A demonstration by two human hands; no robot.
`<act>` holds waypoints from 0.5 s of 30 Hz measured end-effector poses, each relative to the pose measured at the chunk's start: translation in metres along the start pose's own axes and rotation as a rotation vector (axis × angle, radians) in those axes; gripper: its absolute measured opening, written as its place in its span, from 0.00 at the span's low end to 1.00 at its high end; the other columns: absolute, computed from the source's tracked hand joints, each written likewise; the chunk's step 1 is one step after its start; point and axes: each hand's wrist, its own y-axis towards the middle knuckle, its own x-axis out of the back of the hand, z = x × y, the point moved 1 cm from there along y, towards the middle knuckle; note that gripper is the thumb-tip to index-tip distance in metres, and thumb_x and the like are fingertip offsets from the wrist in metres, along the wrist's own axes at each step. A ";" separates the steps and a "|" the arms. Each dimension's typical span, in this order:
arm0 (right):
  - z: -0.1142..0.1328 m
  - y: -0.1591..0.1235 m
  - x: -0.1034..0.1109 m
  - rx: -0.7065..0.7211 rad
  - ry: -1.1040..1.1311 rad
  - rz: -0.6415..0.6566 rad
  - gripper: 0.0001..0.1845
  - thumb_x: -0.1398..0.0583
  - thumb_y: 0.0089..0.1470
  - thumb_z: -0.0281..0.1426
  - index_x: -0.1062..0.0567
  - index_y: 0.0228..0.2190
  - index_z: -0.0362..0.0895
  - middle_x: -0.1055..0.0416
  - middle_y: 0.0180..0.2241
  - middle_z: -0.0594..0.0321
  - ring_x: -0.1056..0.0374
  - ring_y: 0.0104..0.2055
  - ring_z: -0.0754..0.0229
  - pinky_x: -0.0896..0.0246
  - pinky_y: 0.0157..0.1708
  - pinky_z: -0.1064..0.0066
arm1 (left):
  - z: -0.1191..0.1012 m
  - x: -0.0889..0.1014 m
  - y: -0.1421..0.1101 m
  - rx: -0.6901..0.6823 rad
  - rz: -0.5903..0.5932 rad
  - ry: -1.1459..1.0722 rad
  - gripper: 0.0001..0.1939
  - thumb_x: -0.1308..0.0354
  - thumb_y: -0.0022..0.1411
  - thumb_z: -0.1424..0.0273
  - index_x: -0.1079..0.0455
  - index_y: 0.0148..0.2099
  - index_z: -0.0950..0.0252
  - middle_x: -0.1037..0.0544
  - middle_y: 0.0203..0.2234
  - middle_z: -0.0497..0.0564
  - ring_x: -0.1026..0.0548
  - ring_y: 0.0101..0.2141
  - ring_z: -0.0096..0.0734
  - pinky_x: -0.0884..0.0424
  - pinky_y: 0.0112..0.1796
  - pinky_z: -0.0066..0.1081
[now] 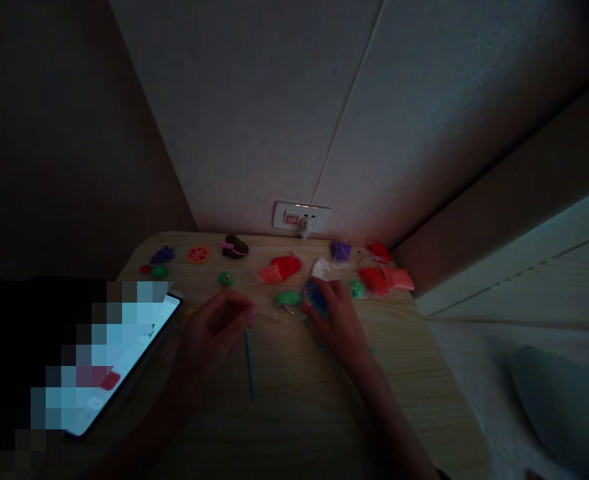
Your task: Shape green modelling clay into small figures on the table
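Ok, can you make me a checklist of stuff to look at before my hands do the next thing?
1. Right hand has its fingers on the blue packet: ok.
2. Left hand has nothing in its fingers: cannot tell, too dark.
3. Thin stick lies on the table, out of both hands: ok.
4. Phone screen is lit: ok.
5. Plenty of light on the table: not ok, it's dim.

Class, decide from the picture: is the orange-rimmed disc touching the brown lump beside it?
Apart: the head view shows wooden tabletop between the orange-rimmed disc and the brown lump.
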 end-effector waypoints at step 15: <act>0.026 -0.001 0.007 -0.086 0.418 0.114 0.03 0.40 0.51 0.29 0.29 0.27 0.46 0.30 0.26 0.64 0.35 0.30 0.58 0.41 0.33 0.67 | 0.011 0.000 -0.004 -0.340 0.048 0.401 0.04 0.39 0.55 0.69 0.28 0.34 0.61 0.23 0.31 0.48 0.26 0.29 0.30 0.29 0.32 0.29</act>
